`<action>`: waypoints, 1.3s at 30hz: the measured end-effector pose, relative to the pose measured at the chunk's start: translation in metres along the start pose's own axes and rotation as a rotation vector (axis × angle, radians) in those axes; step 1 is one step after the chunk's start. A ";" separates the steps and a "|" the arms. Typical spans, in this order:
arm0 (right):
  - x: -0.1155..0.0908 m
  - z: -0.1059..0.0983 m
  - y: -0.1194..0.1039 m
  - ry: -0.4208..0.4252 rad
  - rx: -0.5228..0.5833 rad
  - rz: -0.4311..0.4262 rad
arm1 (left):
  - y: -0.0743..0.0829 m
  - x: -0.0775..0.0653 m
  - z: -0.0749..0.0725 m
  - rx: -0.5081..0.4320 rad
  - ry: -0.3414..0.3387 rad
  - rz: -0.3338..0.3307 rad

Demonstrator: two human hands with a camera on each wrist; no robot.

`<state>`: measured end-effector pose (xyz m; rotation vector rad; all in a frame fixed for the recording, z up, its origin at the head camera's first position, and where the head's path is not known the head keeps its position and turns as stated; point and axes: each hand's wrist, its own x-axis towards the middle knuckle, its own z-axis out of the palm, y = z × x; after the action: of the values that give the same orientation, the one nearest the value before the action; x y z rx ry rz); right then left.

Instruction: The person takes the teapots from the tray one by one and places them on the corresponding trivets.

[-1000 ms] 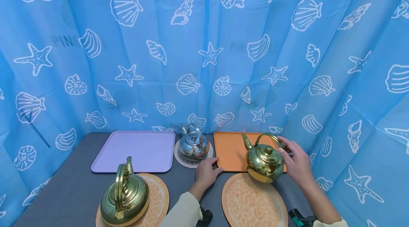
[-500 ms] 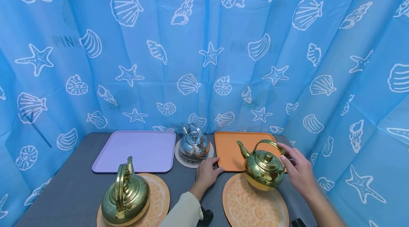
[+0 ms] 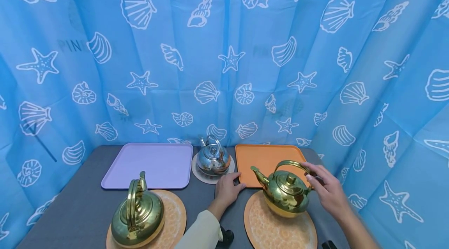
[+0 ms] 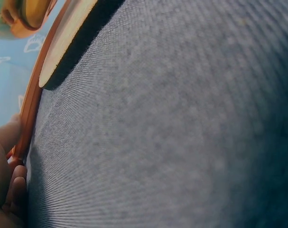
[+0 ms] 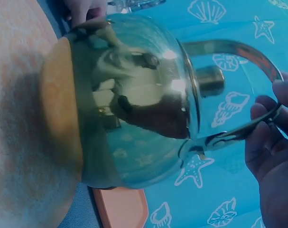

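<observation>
My right hand (image 3: 327, 188) grips the arched handle of a shiny gold kettle (image 3: 285, 196), fingers and thumb curled round its right end. The kettle hangs close over the far part of the right round orange-patterned placemat (image 3: 280, 227), its spout toward the back left. In the right wrist view the gold kettle (image 5: 134, 99) shows its pale base above the mat, with a shadow there. My left hand (image 3: 227, 192) pinches the front left corner of the orange tray (image 3: 259, 159). In the left wrist view the thumb lies on the tray's rim (image 4: 32, 99).
A second gold kettle (image 3: 138, 218) stands on the left round placemat (image 3: 175, 210). Between the purple tray (image 3: 154, 163) and the orange one, a small silver kettle (image 3: 212, 159) sits on a round coaster (image 3: 207, 179). A blue shell-print curtain (image 3: 224, 66) hangs behind the grey-covered table (image 3: 70, 202).
The gold kettle in my right hand has moved left and toward me, from the orange tray's front edge to over the right placemat. My left hand stays at the tray corner.
</observation>
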<state>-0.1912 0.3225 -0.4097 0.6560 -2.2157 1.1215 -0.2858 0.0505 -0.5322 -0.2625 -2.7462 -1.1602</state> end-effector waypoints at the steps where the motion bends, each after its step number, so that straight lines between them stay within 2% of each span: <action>1: 0.000 0.000 0.001 -0.017 0.026 -0.010 | 0.000 0.000 0.000 0.000 0.002 0.003; 9: -0.002 -0.002 0.003 -0.113 0.151 -0.058 | -0.001 -0.001 0.000 0.001 0.022 0.036; 15: -0.004 -0.003 0.005 -0.152 0.216 -0.079 | -0.003 0.002 -0.001 0.014 0.032 0.043; 22: -0.006 -0.003 0.006 -0.148 0.189 -0.093 | -0.004 0.001 -0.001 0.015 0.038 0.056; 29: -0.007 -0.003 0.004 -0.125 0.159 -0.058 | -0.004 0.000 0.000 0.011 0.034 0.056; 39: -0.009 -0.006 0.001 -0.144 0.147 -0.020 | -0.003 0.000 0.000 0.020 0.034 0.058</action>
<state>-0.1841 0.3299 -0.4132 0.8422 -2.2554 1.2717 -0.2867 0.0486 -0.5347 -0.3141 -2.7004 -1.1119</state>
